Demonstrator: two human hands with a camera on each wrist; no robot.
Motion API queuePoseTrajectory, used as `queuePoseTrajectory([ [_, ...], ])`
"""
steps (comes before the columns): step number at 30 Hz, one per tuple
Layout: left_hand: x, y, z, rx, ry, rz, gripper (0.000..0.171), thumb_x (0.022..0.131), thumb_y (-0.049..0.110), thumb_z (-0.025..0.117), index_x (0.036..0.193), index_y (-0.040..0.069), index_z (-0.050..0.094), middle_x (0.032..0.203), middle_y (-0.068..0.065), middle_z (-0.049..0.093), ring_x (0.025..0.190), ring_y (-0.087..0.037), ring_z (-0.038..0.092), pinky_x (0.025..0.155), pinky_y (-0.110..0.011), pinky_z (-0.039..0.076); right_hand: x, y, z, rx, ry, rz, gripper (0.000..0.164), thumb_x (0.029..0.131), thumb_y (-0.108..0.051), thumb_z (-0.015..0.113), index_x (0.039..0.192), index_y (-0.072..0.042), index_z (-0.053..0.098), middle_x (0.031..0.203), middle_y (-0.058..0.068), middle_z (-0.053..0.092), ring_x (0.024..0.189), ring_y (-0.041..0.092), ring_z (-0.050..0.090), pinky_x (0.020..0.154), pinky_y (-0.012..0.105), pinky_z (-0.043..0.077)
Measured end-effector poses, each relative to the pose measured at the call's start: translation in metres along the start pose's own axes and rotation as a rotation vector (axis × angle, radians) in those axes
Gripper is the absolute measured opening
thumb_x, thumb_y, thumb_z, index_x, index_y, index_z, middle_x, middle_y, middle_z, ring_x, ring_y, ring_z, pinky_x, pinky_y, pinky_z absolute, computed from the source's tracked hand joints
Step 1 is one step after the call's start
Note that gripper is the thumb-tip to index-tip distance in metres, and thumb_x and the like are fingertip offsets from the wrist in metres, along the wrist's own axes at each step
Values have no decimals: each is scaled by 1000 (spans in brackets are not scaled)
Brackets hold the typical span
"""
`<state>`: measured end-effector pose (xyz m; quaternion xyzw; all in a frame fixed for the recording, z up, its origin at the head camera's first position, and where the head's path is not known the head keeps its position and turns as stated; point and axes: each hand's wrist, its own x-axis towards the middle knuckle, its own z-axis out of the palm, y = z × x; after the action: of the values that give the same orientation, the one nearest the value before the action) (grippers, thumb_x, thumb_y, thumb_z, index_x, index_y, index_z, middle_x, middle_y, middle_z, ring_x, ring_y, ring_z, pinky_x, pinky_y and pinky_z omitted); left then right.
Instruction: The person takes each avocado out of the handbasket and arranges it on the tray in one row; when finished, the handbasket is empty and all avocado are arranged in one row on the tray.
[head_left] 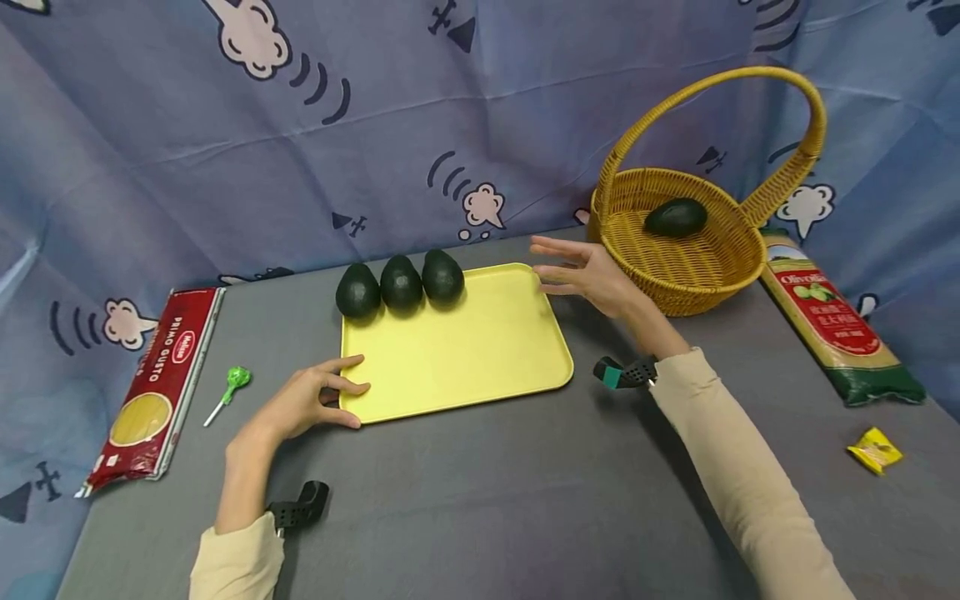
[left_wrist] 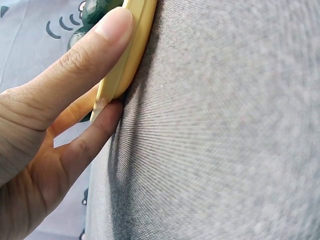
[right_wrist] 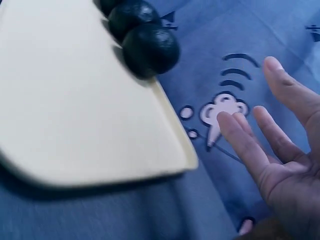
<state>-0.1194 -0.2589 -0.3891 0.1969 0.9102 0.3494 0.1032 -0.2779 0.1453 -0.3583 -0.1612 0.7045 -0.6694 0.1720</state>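
Note:
A yellow tray (head_left: 465, 350) lies on the table with three avocados in a row along its back left: the left one (head_left: 358, 292), the middle one (head_left: 401, 283) and the right one (head_left: 442, 277). At the tray's left front corner, my left hand (head_left: 303, 400) grips the rim; the left wrist view shows the thumb (left_wrist: 75, 67) on one side and fingertips (left_wrist: 110, 115) against the edge. My right hand (head_left: 588, 275) hovers by the back right corner, fingers spread and holding nothing. Beside it stands a yellow wicker basket (head_left: 675, 292) with one avocado (head_left: 677, 217) inside.
A red pasta packet (head_left: 161, 383) and a green lollipop (head_left: 236, 379) lie at the left. To the right are a green and gold olive oil packet (head_left: 832, 321) and a small yellow wrapped candy (head_left: 874, 451). A patterned blue cloth (head_left: 420, 108) hangs behind the table.

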Motion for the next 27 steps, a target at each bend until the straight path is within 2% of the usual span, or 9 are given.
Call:
queuePoseTrajectory([
  [2, 0, -1, 0, 0, 2, -3, 47, 71, 14, 83, 114, 0, 70, 142, -22, 44, 127, -40, 45, 90, -41, 52, -12, -6, -12, 12, 10, -28, 57, 92, 1, 62, 145, -5, 42, 148, 20, 37, 124, 31, 51, 93, 44, 50],
  [6, -1, -4, 0, 1, 10, 1, 47, 71, 15, 83, 114, 0, 70, 142, -23, 45, 125, -39, 48, 89, -42, 52, -33, -16, -41, 117, 45, -102, 56, 92, 2, 61, 144, -4, 43, 144, 16, 43, 116, 22, 58, 87, 36, 54],
  [11, -3, -6, -1, 0, 22, -3, 47, 71, 16, 83, 113, 0, 71, 141, -22, 46, 126, -39, 46, 89, -41, 52, -45, -25, -85, 181, 132, -151, 50, 91, 5, 60, 138, -7, 53, 132, 7, 54, 106, 15, 63, 80, 32, 57],
  [14, -4, -7, -1, -6, 29, -5, 47, 71, 17, 83, 113, 1, 71, 141, -22, 46, 125, -38, 47, 88, -41, 53, -43, -27, -118, 181, 228, -85, 51, 88, 3, 65, 136, -13, 56, 135, 7, 51, 104, 9, 62, 77, 28, 58],
  [20, -5, -8, 1, -23, 33, 4, 47, 70, 17, 83, 112, 1, 72, 141, -21, 47, 124, -37, 49, 89, -40, 53, -28, -23, -172, 132, 444, 112, 67, 82, -12, 75, 142, -23, 49, 153, 3, 33, 88, 2, 63, 65, 20, 58],
  [24, -1, -7, 2, -53, 32, 8, 46, 70, 16, 83, 112, 1, 71, 142, -20, 46, 128, -38, 45, 90, -39, 52, -24, -20, -192, 147, 521, 172, 74, 80, -14, 77, 146, -23, 43, 153, 1, 31, 79, 0, 64, 59, 20, 57],
  [25, -1, -7, 2, -62, 30, 5, 46, 70, 15, 83, 112, 1, 71, 142, -20, 46, 129, -38, 44, 91, -39, 52, -22, -19, -195, 143, 531, 186, 76, 80, -15, 77, 146, -24, 42, 152, -1, 32, 80, 0, 63, 58, 19, 57],
  [27, -1, -8, 2, -77, 26, 3, 46, 71, 15, 83, 113, 0, 71, 142, -21, 45, 130, -39, 42, 91, -40, 51, -18, -17, -198, 100, 544, 217, 81, 78, -22, 79, 148, -25, 40, 153, -4, 32, 92, 1, 62, 57, 18, 56],
])
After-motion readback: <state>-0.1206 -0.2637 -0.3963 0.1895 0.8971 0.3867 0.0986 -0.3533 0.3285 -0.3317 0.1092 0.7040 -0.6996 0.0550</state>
